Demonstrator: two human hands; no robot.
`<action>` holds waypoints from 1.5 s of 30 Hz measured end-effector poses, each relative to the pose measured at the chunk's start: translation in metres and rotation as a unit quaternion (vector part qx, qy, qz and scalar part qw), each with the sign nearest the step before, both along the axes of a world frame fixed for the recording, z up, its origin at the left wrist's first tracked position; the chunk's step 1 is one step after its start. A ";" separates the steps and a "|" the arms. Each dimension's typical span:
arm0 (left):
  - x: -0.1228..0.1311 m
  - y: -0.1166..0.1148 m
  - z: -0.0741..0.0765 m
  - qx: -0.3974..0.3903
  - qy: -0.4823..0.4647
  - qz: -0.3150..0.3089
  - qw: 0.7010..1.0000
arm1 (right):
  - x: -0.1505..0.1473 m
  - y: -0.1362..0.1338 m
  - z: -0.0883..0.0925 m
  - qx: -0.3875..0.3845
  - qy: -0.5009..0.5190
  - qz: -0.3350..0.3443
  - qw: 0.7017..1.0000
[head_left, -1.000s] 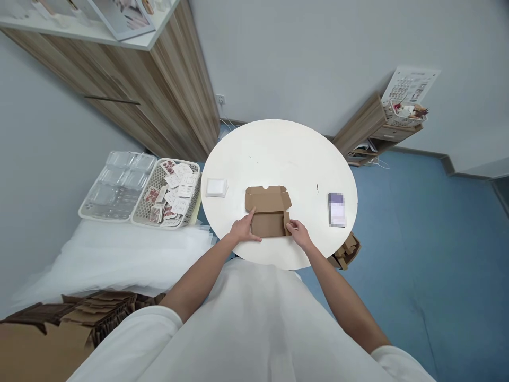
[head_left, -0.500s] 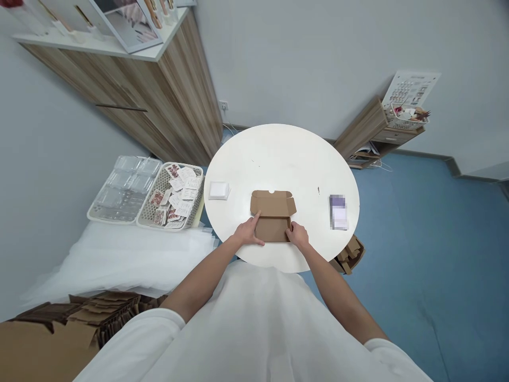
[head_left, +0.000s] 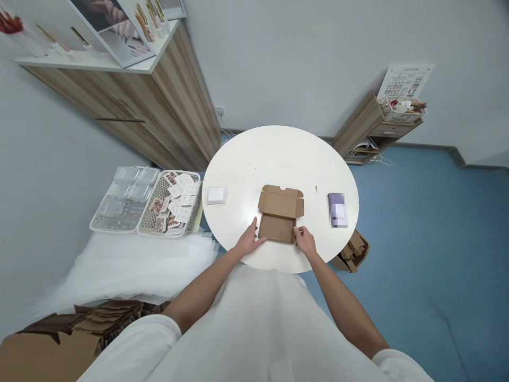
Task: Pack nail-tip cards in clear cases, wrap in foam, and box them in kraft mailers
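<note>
A brown cardboard mailer box [head_left: 277,229] rests on the white round table [head_left: 274,154], its lid with side flaps standing open at the back and nothing inside. My left hand [head_left: 248,241] is beside the box's left front corner, thumb and fingers spread apart; a gap shows between most of it and the box wall. With bent fingers, my right hand [head_left: 305,241] grips the box's right wall near the front corner. Toward the table's left edge lies a small stack of white packets [head_left: 217,195]. A purple and white packet, partly pixelated [head_left: 338,210], lies on the right.
Left of the table are a basket of printed cards [head_left: 170,204] and a tray of clear plastic cases [head_left: 127,199]. White translucent sheets [head_left: 147,260] and stacked cardboard [head_left: 51,345] are nearer. An open carton [head_left: 353,252] stands on the floor at right.
The box has shifted to the right and turned slightly. My left hand has come away from its left side, while my right hand stays on the right wall.
</note>
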State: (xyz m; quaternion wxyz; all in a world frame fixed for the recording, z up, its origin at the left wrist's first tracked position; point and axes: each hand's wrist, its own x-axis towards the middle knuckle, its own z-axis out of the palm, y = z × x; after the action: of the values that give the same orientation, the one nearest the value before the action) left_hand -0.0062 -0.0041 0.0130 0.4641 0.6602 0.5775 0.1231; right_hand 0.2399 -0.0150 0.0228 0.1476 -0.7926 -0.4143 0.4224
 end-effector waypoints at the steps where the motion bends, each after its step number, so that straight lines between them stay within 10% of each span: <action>1: -0.001 -0.004 -0.002 -0.007 -0.007 0.014 1.000 | 0.002 -0.004 0.002 -0.002 0.033 -0.021 0.999; 8: 0.007 -0.016 -0.012 -0.025 -0.038 0.083 0.995 | 0.002 -0.018 0.010 -0.027 0.237 -0.073 0.968; 29: 0.042 -0.010 -0.011 -0.038 -0.053 0.156 0.986 | 0.021 -0.002 -0.002 0.028 0.310 -0.079 0.947; 39: 0.033 -0.039 -0.006 -0.024 0.032 0.158 0.987 | 0.023 -0.018 -0.017 0.140 0.191 -0.080 0.968; 45: -0.008 -0.047 0.010 0.064 0.085 0.103 0.989 | -0.006 -0.016 0.006 0.268 0.046 -0.067 0.960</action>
State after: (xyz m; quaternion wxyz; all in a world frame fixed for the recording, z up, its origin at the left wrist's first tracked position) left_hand -0.0140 -0.0508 0.0232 0.3552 0.6332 0.6710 0.1505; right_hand 0.2336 -0.0310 0.0289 0.4010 -0.7297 -0.4512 0.3211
